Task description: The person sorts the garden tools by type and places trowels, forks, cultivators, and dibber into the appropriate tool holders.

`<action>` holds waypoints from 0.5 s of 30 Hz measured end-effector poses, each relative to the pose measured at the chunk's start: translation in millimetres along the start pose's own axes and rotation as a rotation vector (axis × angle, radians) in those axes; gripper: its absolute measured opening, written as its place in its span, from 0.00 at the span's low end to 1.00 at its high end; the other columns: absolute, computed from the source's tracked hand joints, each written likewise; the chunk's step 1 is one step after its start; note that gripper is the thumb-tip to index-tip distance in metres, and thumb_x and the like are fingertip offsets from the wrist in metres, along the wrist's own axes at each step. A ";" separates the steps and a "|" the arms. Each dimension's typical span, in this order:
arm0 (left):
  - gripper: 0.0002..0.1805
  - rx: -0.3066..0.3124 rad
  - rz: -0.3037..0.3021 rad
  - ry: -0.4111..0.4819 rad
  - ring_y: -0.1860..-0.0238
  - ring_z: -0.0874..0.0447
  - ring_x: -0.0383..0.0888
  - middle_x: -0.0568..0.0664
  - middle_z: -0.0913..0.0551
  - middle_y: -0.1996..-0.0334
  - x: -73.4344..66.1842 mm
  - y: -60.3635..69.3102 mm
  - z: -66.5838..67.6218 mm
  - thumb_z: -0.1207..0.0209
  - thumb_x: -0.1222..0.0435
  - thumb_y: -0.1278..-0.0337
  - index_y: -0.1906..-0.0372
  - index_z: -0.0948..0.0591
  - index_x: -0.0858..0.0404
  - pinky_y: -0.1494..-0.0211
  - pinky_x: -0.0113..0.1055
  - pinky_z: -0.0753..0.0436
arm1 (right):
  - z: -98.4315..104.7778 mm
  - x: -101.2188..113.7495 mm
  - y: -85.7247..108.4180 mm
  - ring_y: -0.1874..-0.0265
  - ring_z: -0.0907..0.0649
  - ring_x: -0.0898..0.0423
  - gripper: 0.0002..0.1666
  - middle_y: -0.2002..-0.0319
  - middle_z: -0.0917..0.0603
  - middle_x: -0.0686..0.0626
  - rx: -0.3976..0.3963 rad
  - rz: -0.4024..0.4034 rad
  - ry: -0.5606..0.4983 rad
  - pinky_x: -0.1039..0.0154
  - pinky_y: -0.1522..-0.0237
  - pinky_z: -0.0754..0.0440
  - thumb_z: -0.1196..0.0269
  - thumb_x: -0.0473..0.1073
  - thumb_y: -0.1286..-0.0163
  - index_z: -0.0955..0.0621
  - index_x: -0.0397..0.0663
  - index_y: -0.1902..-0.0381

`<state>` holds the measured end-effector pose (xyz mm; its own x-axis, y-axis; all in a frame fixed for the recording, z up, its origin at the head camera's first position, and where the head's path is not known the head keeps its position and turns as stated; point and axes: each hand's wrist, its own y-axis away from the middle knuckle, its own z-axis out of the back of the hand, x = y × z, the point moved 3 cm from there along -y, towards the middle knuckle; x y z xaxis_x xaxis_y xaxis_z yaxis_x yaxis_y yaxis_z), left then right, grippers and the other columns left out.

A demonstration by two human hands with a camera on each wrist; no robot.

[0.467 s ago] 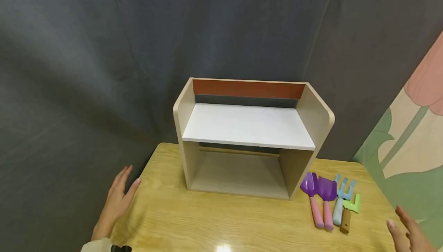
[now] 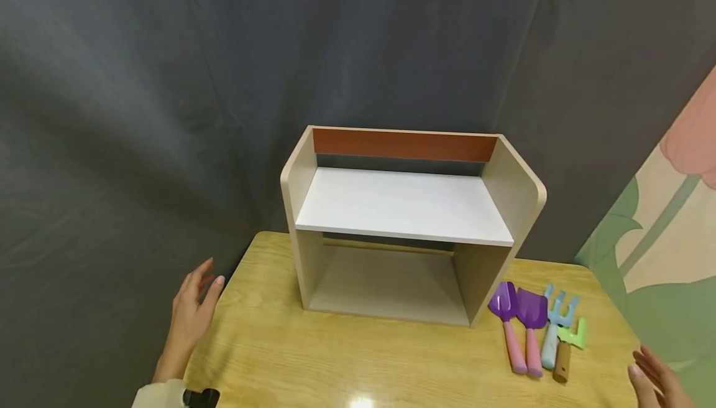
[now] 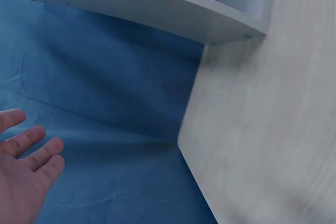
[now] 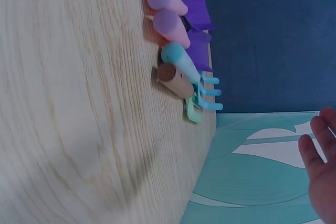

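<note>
At the table's left edge my left hand (image 2: 187, 324) hovers with nothing in it, its fingers loosely bent. The left wrist view shows that hand (image 3: 23, 182) with spread fingers. My right hand (image 2: 660, 380) is at the lower right, partly cut off by the frame, holding nothing. Nearest to it lie the toy garden tools: a green-headed tool (image 2: 562, 361) with a brown handle, a light blue fork (image 2: 550, 346), and two purple shovels with pink handles, one wide (image 2: 532, 308) and one narrower (image 2: 503, 301). The right wrist view shows their handle ends closest.
A small two-level shelf (image 2: 403, 203) with a white middle board and a reddish-brown back strip stands on the wooden table (image 2: 335, 364). Behind hangs a dark curtain (image 2: 224, 84). A flower-patterned panel (image 2: 671, 252) borders the right side.
The fingers of my left hand have bent a little more, and it has shifted slightly up in view. My right hand has moved slightly lower. The shelf and tools shift only slightly in view.
</note>
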<state>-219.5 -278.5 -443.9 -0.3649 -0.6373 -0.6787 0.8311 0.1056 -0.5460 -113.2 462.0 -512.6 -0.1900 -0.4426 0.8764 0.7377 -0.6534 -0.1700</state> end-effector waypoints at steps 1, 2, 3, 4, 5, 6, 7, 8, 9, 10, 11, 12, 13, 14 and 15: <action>0.25 -0.015 -0.007 0.007 0.42 0.29 0.47 0.65 0.31 0.38 -2.7 -3.0 0.5 0.48 0.66 0.30 0.31 0.34 0.68 0.41 0.22 0.35 | -1.0 3.5 1.3 0.38 0.38 0.72 0.33 0.32 0.36 0.59 -0.018 -0.009 -0.015 0.73 0.36 0.46 0.48 0.50 0.25 0.40 0.55 0.25; 0.25 -0.029 -0.014 0.013 0.43 0.29 0.44 0.63 0.30 0.38 -5.2 -6.1 1.1 0.48 0.66 0.30 0.32 0.33 0.68 0.44 0.16 0.37 | -2.3 6.6 2.3 0.38 0.37 0.71 0.33 0.32 0.36 0.57 -0.031 -0.022 -0.024 0.68 0.34 0.46 0.47 0.50 0.25 0.39 0.54 0.25; 0.25 -0.039 -0.021 0.022 0.44 0.29 0.43 0.63 0.29 0.38 -7.8 -9.0 1.7 0.48 0.67 0.30 0.32 0.32 0.69 0.44 0.17 0.36 | -3.8 9.5 3.6 0.37 0.36 0.70 0.33 0.31 0.35 0.54 -0.038 -0.035 -0.036 0.63 0.32 0.46 0.47 0.49 0.25 0.39 0.53 0.26; 0.25 -0.044 -0.028 0.027 0.44 0.29 0.43 0.63 0.29 0.39 -10.1 -12.0 2.1 0.47 0.67 0.31 0.32 0.32 0.68 0.43 0.17 0.36 | -5.1 11.9 4.7 0.37 0.36 0.69 0.33 0.31 0.35 0.53 -0.045 -0.052 -0.037 0.61 0.32 0.45 0.47 0.50 0.25 0.39 0.52 0.26; 0.24 -0.046 -0.037 0.035 0.43 0.28 0.46 0.63 0.29 0.39 -12.6 -14.9 2.2 0.47 0.67 0.31 0.33 0.32 0.68 0.43 0.17 0.35 | -6.1 14.0 6.0 0.36 0.36 0.68 0.34 0.30 0.36 0.50 -0.047 -0.075 -0.040 0.57 0.31 0.46 0.47 0.50 0.25 0.39 0.51 0.26; 0.24 -0.046 -0.045 0.039 0.43 0.27 0.50 0.62 0.29 0.39 -15.1 -17.6 2.3 0.47 0.67 0.31 0.33 0.32 0.68 0.43 0.17 0.35 | -6.9 15.5 6.9 0.36 0.36 0.68 0.34 0.30 0.36 0.49 -0.050 -0.097 -0.041 0.57 0.31 0.45 0.47 0.51 0.26 0.39 0.51 0.26; 0.24 -0.045 -0.054 0.045 0.43 0.27 0.54 0.62 0.29 0.39 -17.7 -20.2 2.2 0.47 0.67 0.31 0.33 0.32 0.68 0.43 0.17 0.35 | -7.6 16.4 7.9 0.36 0.36 0.67 0.34 0.30 0.36 0.48 -0.045 -0.113 -0.038 0.56 0.31 0.45 0.47 0.52 0.26 0.39 0.50 0.26; 0.24 -0.045 -0.062 0.051 0.43 0.28 0.59 0.62 0.29 0.39 -20.2 -22.8 2.1 0.47 0.67 0.31 0.33 0.31 0.68 0.43 0.18 0.35 | -8.2 17.3 9.1 0.35 0.36 0.67 0.35 0.30 0.36 0.47 -0.041 -0.129 -0.032 0.55 0.31 0.45 0.47 0.52 0.26 0.40 0.50 0.25; 0.24 -0.047 -0.070 0.060 0.43 0.28 0.61 0.62 0.28 0.39 -22.5 -25.3 1.9 0.46 0.67 0.32 0.33 0.31 0.68 0.43 0.18 0.35 | -8.7 17.6 10.0 0.35 0.37 0.67 0.36 0.30 0.37 0.47 -0.035 -0.149 -0.030 0.55 0.31 0.46 0.47 0.53 0.26 0.40 0.50 0.25; 0.24 -0.049 -0.076 0.068 0.43 0.28 0.62 0.62 0.28 0.40 -24.7 -27.8 1.8 0.46 0.67 0.32 0.33 0.31 0.68 0.42 0.18 0.35 | -9.0 18.1 10.7 0.35 0.36 0.67 0.36 0.30 0.36 0.47 -0.040 -0.166 -0.027 0.57 0.31 0.45 0.47 0.54 0.26 0.40 0.50 0.25; 0.24 -0.053 -0.081 0.073 0.43 0.28 0.62 0.62 0.28 0.40 -27.1 -30.2 1.9 0.46 0.68 0.32 0.33 0.30 0.68 0.42 0.19 0.35 | -9.2 18.4 11.4 0.35 0.36 0.66 0.36 0.31 0.35 0.46 -0.042 -0.174 -0.031 0.57 0.31 0.45 0.46 0.54 0.27 0.39 0.50 0.26; 0.24 -0.058 -0.084 0.076 0.43 0.27 0.61 0.62 0.28 0.40 -29.2 -32.6 2.1 0.45 0.68 0.33 0.34 0.30 0.68 0.42 0.19 0.35 | -9.7 18.7 11.9 0.35 0.35 0.66 0.36 0.31 0.35 0.45 -0.046 -0.183 -0.029 0.57 0.32 0.44 0.46 0.54 0.27 0.39 0.49 0.26; 0.24 -0.063 -0.090 0.081 0.43 0.27 0.61 0.62 0.27 0.41 -31.5 -35.1 2.2 0.45 0.68 0.33 0.34 0.29 0.68 0.42 0.19 0.34 | -10.2 18.8 12.4 0.34 0.36 0.64 0.37 0.31 0.35 0.44 -0.044 -0.192 -0.024 0.56 0.32 0.43 0.45 0.54 0.27 0.39 0.49 0.26; 0.24 -0.068 -0.094 0.083 0.44 0.27 0.60 0.62 0.27 0.41 -34.1 -37.7 2.5 0.44 0.68 0.34 0.34 0.29 0.68 0.42 0.20 0.34 | -11.3 18.9 13.0 0.34 0.36 0.62 0.38 0.31 0.36 0.44 -0.043 -0.204 -0.024 0.55 0.32 0.43 0.45 0.55 0.28 0.39 0.49 0.26; 0.24 -0.071 -0.098 0.086 0.44 0.27 0.60 0.62 0.27 0.41 -36.3 -40.5 2.7 0.44 0.68 0.34 0.35 0.29 0.68 0.42 0.20 0.34 | -12.4 18.6 13.5 0.33 0.36 0.62 0.39 0.30 0.36 0.44 -0.043 -0.217 -0.033 0.54 0.31 0.44 0.45 0.56 0.28 0.40 0.48 0.26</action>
<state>-238.8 -261.7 -395.8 -0.4803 -0.5798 -0.6581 0.7587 0.1018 -0.6434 -114.7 437.3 -504.2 -0.3194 -0.2693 0.9085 0.6537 -0.7568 0.0055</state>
